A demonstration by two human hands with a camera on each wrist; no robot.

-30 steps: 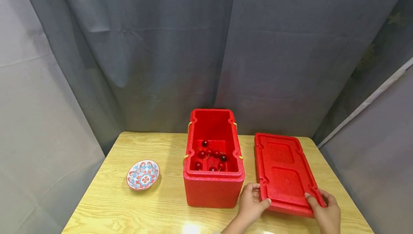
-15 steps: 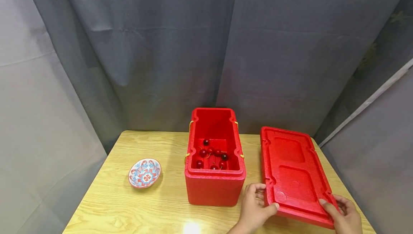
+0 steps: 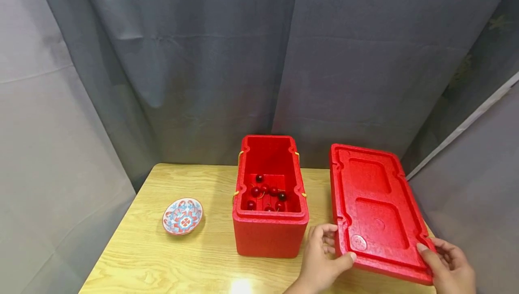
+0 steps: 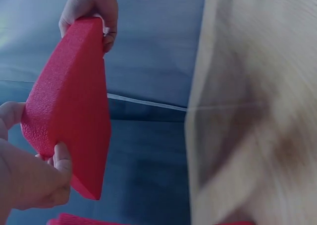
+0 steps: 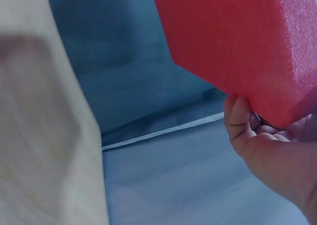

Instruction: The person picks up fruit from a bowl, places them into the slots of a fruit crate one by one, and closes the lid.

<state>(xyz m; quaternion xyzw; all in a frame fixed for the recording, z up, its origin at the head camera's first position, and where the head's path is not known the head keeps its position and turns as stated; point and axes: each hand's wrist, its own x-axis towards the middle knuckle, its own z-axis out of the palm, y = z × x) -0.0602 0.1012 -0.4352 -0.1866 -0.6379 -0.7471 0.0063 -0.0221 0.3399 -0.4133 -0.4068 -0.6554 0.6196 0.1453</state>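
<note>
A red foam lid with two recessed panels is held off the table, tilted, to the right of the box. My left hand grips its near left corner, thumb on the edge and fingers underneath. At the near right corner my right hand pinches the lid, thumb on top. The right wrist view shows the right fingers curled against the lid's edge. The red foam box stands uncovered at the table's middle, with yellow cord at its sides. Several dark red cherries lie on its floor.
A small patterned bowl in red, white and blue sits on the wooden table, left of the box. Grey curtain hangs close behind the table and along both sides.
Both hands have raised the lid from near the tabletop and shifted it rightward, with its recessed face tipping toward the camera. Box, cherries and bowl stay put.
</note>
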